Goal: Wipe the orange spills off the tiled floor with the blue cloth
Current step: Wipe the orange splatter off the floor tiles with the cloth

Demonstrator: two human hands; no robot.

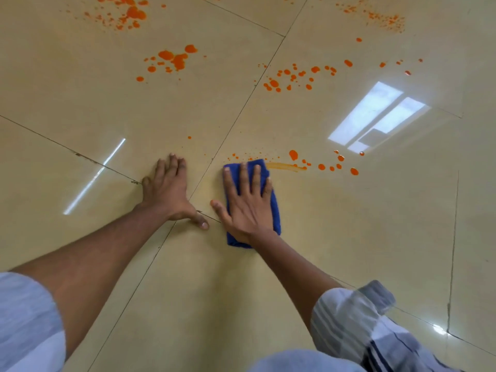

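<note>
Both sleeves (26, 318) frame the view. Right hand (248, 202) presses flat, fingers straight, on the blue cloth (275, 208), whose long axis points away from the person. Nearest orange spills (294, 154) lie just beyond and right of it, so the right hand is nearer. Left hand (169, 191) rests open on the tiled floor (349, 237).

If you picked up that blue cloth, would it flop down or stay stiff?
Probably flop: the blue cloth looks like soft folded towel lying flat under the right hand. It likely unfolds when lifted. On the glossy tiled floor it should slide easily, maybe damp from the orange smear beside it.
</note>
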